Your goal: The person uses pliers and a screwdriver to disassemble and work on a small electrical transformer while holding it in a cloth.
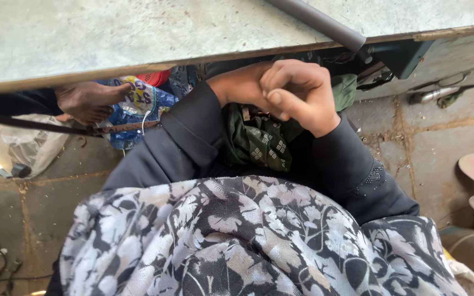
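Fingers (297,90) of both hands are curling together, clasped over dark green patterned cloth (261,143) below the bench (138,38) edge; loose folds risk snagging there.

**One head-worn view, looking steeply down**

A single camera on the person's head faces down over their patterned lap (259,241), close to both arms. The pale surface (138,33) edges the top; the stone floor (412,142) shows on both sides.
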